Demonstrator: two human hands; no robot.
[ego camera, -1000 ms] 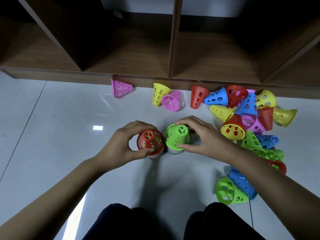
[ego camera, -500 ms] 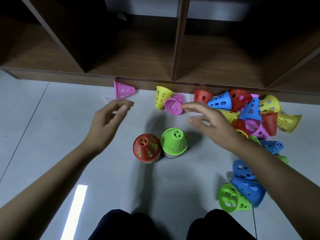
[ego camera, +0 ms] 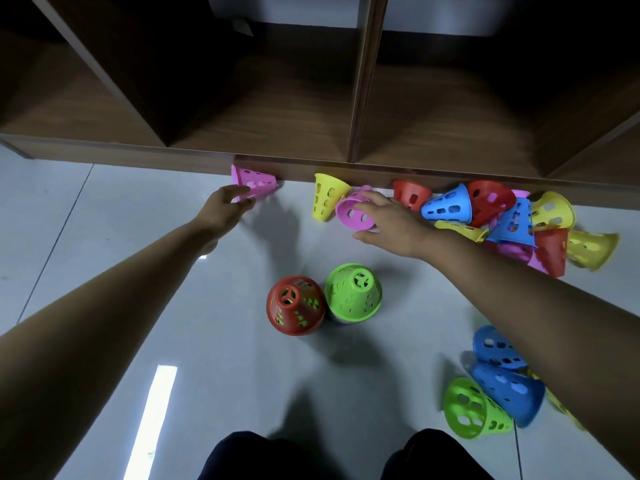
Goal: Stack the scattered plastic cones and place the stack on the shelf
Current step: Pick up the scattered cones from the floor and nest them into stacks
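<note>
Red-topped stack point(ego camera: 294, 306) and green-topped stack point(ego camera: 353, 292) stand touching, centre, on the near floor point(ego camera: 104, 244); far left, against the shelf point(ego camera: 138, 150), the left hand point(ego camera: 221, 206) has fingers part-open at a pink cone point(ego camera: 258, 181), grip unclear; the right hand point(ego camera: 391, 220), fingers spread and holding nothing, covers another pink cone point(ego camera: 351, 213).

Left stack point(ego camera: 294, 304) beside right stack point(ego camera: 353, 292); loose cones point(ego camera: 446, 204) lie before shelf point(ego camera: 138, 150).

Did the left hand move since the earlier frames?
Yes. The left hand left the red-topped stack and went forward to the pink cone at the shelf base.
</note>
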